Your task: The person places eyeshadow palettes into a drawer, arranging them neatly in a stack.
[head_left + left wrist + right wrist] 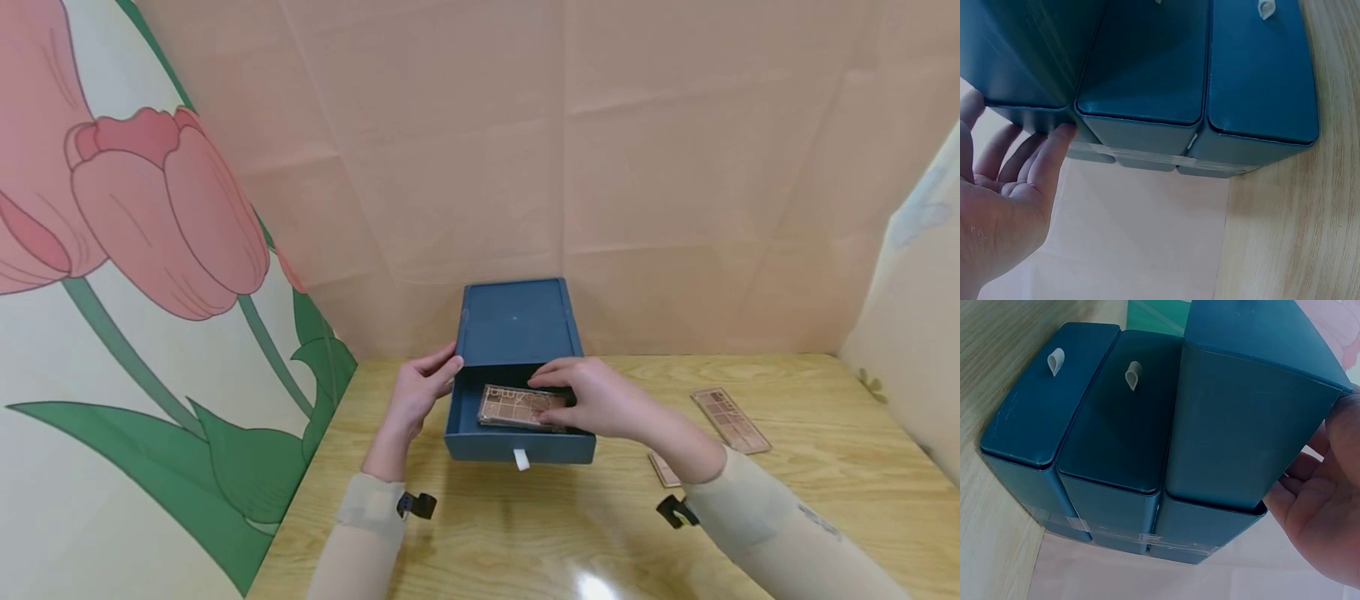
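Rose-brown pans show in a makeup palette point(510, 406) inside the pulled-out top drawer point(517, 448); the right hand point(603, 400) reaches in from the right, its fingers bent and a little apart, with the palette's right end held between thumb and forefinger (the right wrist view hides the fingertips); the drawer, with a white pull tab point(521, 459) on its near face, juts out from a blue case point(517, 321). The left hand point(412, 396) touches the left side of the case, thumb at its near corner, fingers loosely spread and grasping nothing; below the top drawer the wrist views show two closed drawers point(1119, 425), and clear tape point(1166, 157) runs along the side of the case. The case stands on a wood-grained bench point(495, 542); to the right lie a second palette point(731, 420) and, nearer, a pink piece point(663, 471) (partly behind the right forearm); a pinkish cloth point(487, 167) hangs at the far side; a tulip-printed panel point(172, 208) stands on the left.
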The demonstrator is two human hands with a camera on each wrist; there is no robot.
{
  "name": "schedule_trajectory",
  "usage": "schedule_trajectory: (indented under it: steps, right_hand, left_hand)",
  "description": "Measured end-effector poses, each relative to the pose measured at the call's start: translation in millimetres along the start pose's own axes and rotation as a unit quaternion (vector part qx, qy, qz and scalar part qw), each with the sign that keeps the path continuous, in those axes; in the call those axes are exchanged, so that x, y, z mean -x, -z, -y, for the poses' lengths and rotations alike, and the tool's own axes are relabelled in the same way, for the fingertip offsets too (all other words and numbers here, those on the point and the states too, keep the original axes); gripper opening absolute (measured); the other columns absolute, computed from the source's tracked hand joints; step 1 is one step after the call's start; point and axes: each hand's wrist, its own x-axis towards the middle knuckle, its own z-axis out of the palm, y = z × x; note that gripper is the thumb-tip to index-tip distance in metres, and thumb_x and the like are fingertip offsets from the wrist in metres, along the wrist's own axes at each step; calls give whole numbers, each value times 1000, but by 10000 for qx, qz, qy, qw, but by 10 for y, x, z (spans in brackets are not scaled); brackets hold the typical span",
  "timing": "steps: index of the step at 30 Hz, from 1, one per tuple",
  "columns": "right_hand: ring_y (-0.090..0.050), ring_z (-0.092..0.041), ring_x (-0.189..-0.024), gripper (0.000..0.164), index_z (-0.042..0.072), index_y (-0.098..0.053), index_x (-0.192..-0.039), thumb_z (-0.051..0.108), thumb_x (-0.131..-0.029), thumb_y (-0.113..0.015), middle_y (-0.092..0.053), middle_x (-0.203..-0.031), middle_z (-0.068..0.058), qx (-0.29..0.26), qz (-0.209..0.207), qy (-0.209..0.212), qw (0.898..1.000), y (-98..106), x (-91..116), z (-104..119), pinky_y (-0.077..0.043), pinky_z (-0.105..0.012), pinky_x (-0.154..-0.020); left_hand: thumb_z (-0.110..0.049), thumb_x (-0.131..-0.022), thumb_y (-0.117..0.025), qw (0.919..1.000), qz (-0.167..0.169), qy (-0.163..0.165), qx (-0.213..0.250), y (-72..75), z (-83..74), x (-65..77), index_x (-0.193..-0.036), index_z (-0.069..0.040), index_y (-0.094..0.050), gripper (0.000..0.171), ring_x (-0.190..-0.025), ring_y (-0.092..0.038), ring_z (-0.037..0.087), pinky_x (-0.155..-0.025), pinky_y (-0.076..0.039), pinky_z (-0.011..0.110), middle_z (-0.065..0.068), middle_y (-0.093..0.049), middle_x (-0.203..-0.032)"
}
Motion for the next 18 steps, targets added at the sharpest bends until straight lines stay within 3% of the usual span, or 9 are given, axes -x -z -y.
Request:
schedule_trajectory:
  steps: [11, 18]
  right_hand:
    - [-71, -31, -117, 40, 6, -76, -132, 20, -95, -85, -73, -132, -10, -164, -52, 90, 9998, 17, 12, -47, -61, -50, -94]
    - [-71, -31, -118, 37, 9, -77, -132, 23, -98, -82, -73, -132, -9, -571, -118, 25, 9983, 16, 23, -87, -60, -51, -94]
  left_hand:
    - [-37, -97, -83, 10000, -34, 10, -4, -19, -2, -10, -143, -16, -71, 52, -134, -62, 32, -103, -56, 53, 9, -62, -150]
    - [-39, -96, -84, 9999, -103, 85, -32, -18, -3, -7, -142, -18, -72, 52, -132, -64, 31, -101, -57, 51, 7, -63, -150]
